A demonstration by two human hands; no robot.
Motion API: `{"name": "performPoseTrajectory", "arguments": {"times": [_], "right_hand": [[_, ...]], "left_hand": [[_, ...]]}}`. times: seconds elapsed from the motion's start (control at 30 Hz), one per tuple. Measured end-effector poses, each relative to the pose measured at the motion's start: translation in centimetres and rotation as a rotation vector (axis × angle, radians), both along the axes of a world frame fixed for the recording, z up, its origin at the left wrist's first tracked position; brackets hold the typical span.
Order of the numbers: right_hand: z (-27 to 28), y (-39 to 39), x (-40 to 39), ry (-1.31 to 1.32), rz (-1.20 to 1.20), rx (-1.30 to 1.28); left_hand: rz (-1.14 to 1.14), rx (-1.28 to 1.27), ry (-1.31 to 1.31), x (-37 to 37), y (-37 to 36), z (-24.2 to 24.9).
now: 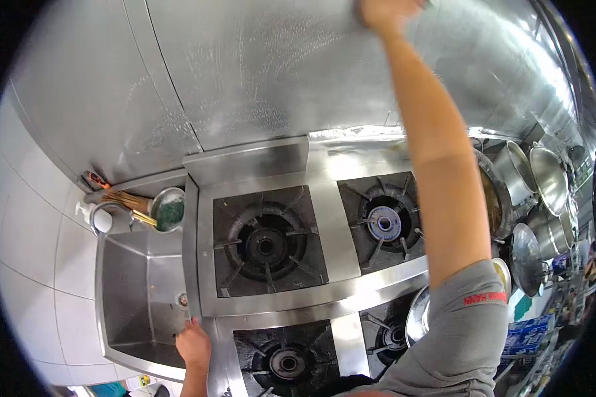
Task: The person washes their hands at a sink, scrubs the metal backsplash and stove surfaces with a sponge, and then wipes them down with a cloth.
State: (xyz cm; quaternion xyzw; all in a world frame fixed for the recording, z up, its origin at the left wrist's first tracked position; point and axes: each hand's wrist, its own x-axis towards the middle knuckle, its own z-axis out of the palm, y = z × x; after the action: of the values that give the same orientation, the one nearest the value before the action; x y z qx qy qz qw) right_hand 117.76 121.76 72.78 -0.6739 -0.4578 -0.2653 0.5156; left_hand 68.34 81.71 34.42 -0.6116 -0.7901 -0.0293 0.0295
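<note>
Though cropped, right hand [385,12] seemingly flat on steel wall [258,66], left hand [193,343] gripping stove edge [208,327].

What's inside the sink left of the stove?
The sink shows bare steel walls and a drain. The left hand rests on its right rim, hiding the near corner.

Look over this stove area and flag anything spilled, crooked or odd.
The steel backsplash carries whitish, soapy-looking streaks below the right hand pressed on it. The left hand rests on the stove's edge. Nothing looks spilled or crooked.
</note>
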Motion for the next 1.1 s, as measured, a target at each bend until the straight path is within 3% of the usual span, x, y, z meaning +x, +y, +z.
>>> {"name": "performPoseTrajectory", "arguments": {"times": [0.03,0.1,0.13,0.2,0.3,0.37,0.4,0.43,0.5,0.53,0.6,0.63,0.67,0.7,0.73,0.77,0.83,0.87,0.93,0.97,1.0,1.03,1.07,1.1], "right_hand": [[-1.6,2.0,-3.0,-0.194,0.113,0.234],[-2.3,-3.5,-9.2,-0.506,0.335,-0.177],[-6.8,1.4,-11.7,-0.655,0.233,0.049],[-11.5,1.2,-11.5,-1.069,0.588,-0.016],[-8.2,1.7,-4.6,-1.294,0.55,-0.153],[-3.1,1.7,2.2,-1.14,0.141,-0.003],[-0.3,3.8,5.8,-0.835,-0.109,0.02],[2.7,2.3,9.3,-0.631,-0.161,0.059],[8.5,2.5,14.0,-0.212,-0.2,-0.185],[10.3,6.3,13.0,-0.214,-0.18,-0.179],[12.3,9.6,11.5,-0.444,-0.245,0.179],[12.5,7.3,4.4,-0.391,-0.181,0.134],[11.9,3.6,-1.5,-0.57,0.238,0.476],[10.9,3.0,-6.6,-0.58,0.169,0.096],[9.0,1.1,-10.7,-0.679,0.251,-0.117],[6.5,1.8,-12.8,-0.886,0.265,0.143],[1.3,3.5,-15.7,-1.046,0.456,0.188],[1.3,3.6,-15.0,-1.045,0.457,0.197],[1.6,3.8,-10.8,-1.301,0.573,0.174],[3.4,3.2,-8.1,-1.239,0.509,0.148],[4.8,2.5,-6.3,-1.139,0.138,0.059],[5.6,3.8,-3.3,-0.966,0.036,0.253],[6.9,4.1,-0.7,-0.713,0.173,0.349],[8.1,-0.9,-3.7,-0.368,0.026,-0.064]], "left_hand": [[0.014,0.004,0.007,0.1,0.0,0.1],[0.035,0.026,0.01,0.5,-0.3,0.5],[0.025,0.032,-0.005,0.7,-0.3,0.7],[0.015,0.06,-0.01,0.7,-0.3,1.0],[0.034,0.049,0.004,0.2,-0.7,0.5],[-0.016,0.103,-0.023,0.5,-0.3,0.2],[-0.015,0.087,-0.024,0.5,-0.7,0.2],[-0.007,0.086,-0.017,0.6,-0.4,0.1],[0.01,0.086,0.006,0.2,0.1,0.4],[0.004,0.085,0.003,0.2,0.4,0.1],[-0.007,0.084,0.005,0.2,0.6,-0.7],[-0.011,0.085,0.01,0.1,0.9,-1.1],[-0.016,0.076,0.023,-0.4,0.5,-0.8],[-0.005,0.092,0.024,-0.2,0.6,-0.1],[0.012,0.101,0.026,0.3,0.6,0.7],[0.02,0.099,0.02,1.0,0.2,1.0],[0.032,0.091,0.005,1.6,0.2,1.2],[0.053,0.082,0.002,1.3,0.2,1.4],[0.057,0.083,0.012,0.8,0.5,1.0],[0.063,0.069,0.02,0.6,0.3,0.4],[0.075,0.061,0.008,0.6,0.1,0.1],[0.067,0.059,-0.024,0.6,0.3,0.1],[0.058,0.057,-0.046,0.3,0.4,0.3],[0.062,0.049,-0.041,0.0,0.4,0.7]]}}
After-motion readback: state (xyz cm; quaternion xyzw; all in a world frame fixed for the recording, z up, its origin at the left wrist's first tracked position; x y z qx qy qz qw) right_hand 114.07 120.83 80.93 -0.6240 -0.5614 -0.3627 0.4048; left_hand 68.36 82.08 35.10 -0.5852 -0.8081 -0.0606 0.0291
